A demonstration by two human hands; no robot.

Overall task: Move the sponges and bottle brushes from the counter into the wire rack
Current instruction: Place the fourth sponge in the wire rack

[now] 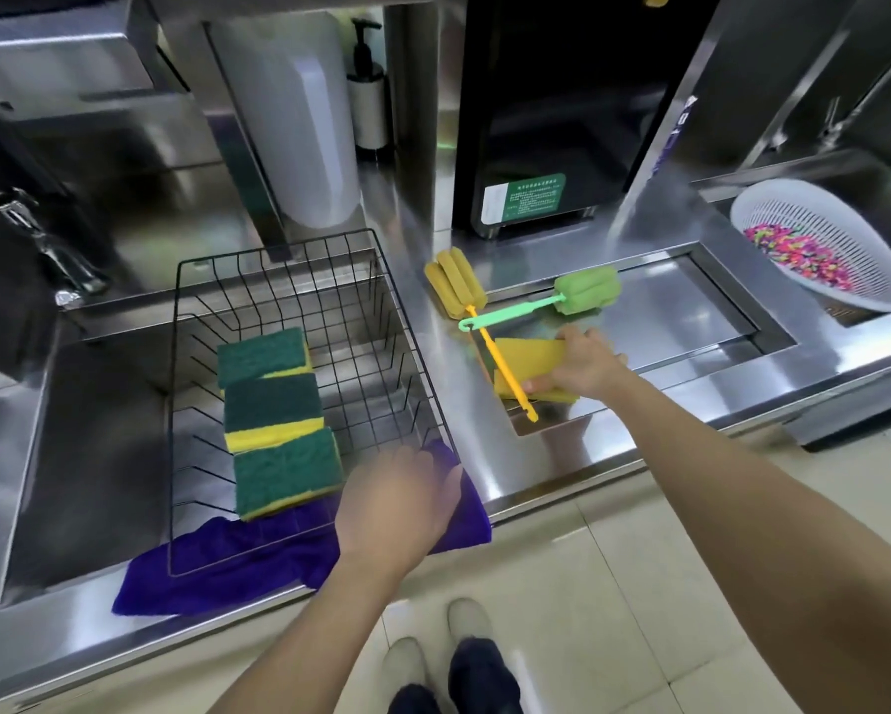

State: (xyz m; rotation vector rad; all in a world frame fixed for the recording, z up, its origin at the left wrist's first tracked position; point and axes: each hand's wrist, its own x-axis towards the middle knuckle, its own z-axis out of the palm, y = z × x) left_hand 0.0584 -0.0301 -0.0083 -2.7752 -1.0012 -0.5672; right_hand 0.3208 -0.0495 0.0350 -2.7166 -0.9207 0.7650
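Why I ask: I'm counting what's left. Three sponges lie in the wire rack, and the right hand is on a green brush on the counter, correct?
Not quite. The head view shows the right hand on a yellow sponge, not a green brush. Three sponges do lie in the wire rack.

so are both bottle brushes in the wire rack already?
No, the yellow brush and green brush lie crossed on the counter, outside the wire rack.
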